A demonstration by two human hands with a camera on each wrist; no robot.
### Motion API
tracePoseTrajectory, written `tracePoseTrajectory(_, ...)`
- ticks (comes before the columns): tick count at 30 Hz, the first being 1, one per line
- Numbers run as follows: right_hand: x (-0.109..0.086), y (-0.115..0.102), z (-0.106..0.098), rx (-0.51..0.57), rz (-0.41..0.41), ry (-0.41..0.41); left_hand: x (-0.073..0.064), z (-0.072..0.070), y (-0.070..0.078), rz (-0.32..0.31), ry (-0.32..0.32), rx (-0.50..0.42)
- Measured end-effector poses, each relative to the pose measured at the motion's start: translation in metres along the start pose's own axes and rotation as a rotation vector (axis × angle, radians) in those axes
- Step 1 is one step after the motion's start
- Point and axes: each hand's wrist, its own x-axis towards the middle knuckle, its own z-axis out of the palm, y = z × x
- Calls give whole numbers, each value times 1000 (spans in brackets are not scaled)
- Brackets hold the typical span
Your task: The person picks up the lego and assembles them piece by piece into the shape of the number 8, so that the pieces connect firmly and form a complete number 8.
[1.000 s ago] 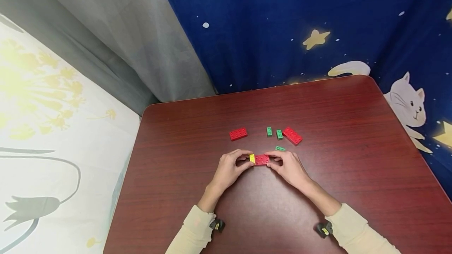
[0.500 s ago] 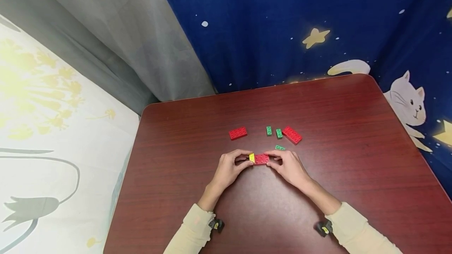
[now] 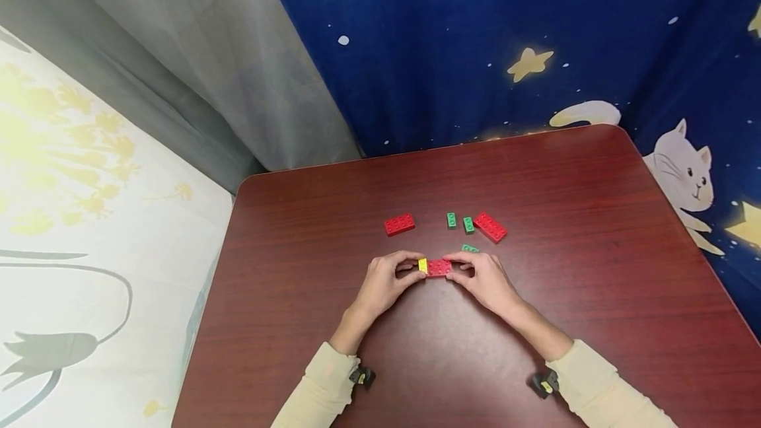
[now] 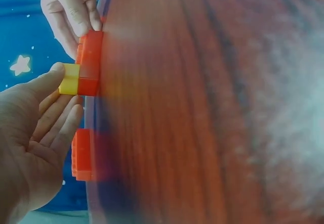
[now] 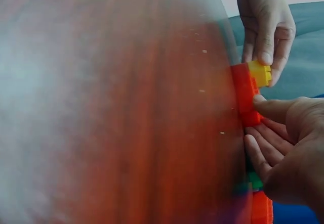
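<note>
A yellow brick (image 3: 423,265) sits on top of the left end of a red brick (image 3: 439,268), which lies flat on the table. Thumb and fingers of my left hand (image 3: 385,281) pinch the yellow brick, seen closely in the left wrist view as a yellow block (image 4: 70,79) atop the red one (image 4: 91,62). At the other end, my right hand (image 3: 486,283) grips the red brick between thumb and fingers. Just beyond the right fingers lies a green brick (image 3: 470,248), partly hidden by that hand.
Farther back, a second red brick (image 3: 399,224) lies to the left. Two small green bricks (image 3: 451,220) stand toward the right, beside a slanted red brick (image 3: 490,227). The dark red wooden table (image 3: 309,230) meets blue and grey curtains at its far edge.
The hands keep their hold on the joined bricks. The yellow brick looks slightly tilted half a second ago and appears much the same now; the whole view shifts slightly left.
</note>
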Motion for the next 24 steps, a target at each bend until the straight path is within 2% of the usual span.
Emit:
tracePoseTrajectory(6,-1,-1,5,-43,-46,31,-6,2,-4,9,29,-114)
tracePoseTrajectory(10,-1,-2,6,-57,-47,28,-7,2,-3,19,33,-109)
tracePoseTrajectory(15,2,-4,1,-50,-25,-20,-5,1,-3,20,14,-106)
tracePoseTrajectory(20,2,-5,-7,-28,-26,-74,-2,1,-4,-9,-24,-82)
tracePoseTrajectory(24,-1,-4,-16,20,-65,-23,-2,2,-4,-27,-55,-35)
